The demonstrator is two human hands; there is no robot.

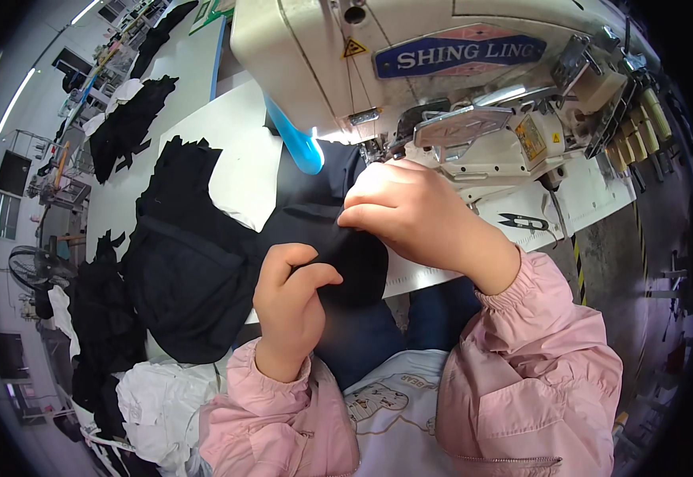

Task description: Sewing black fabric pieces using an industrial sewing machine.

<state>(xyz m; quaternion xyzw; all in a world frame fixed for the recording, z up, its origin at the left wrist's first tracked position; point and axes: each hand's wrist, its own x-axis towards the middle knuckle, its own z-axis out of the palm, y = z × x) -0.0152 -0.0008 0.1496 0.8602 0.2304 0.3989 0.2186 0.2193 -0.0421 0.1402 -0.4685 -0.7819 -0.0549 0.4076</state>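
Observation:
Black fabric [354, 266] hangs over the front edge of the sewing machine's table and runs up under the needle area [372, 151]. Close below the needle, my right hand [410, 208] is closed, thumb and fingers pinching the fabric near its right edge. My left hand [291, 298] hovers at the cloth's lower left, index finger and thumb curved and apart, with nothing visible between them. Its other fingers are mostly hidden. The white sewing machine [306, 63] stands above both hands, a light-blue curved part [302, 147] at its left.
Black cut fabric pieces [187, 278] are piled on the white table [243, 151] to the left. Black thread snips [524, 222] lie right of my right hand. White crumpled material [167, 405] sits at lower left. Thread cones [644, 131] stand at far right.

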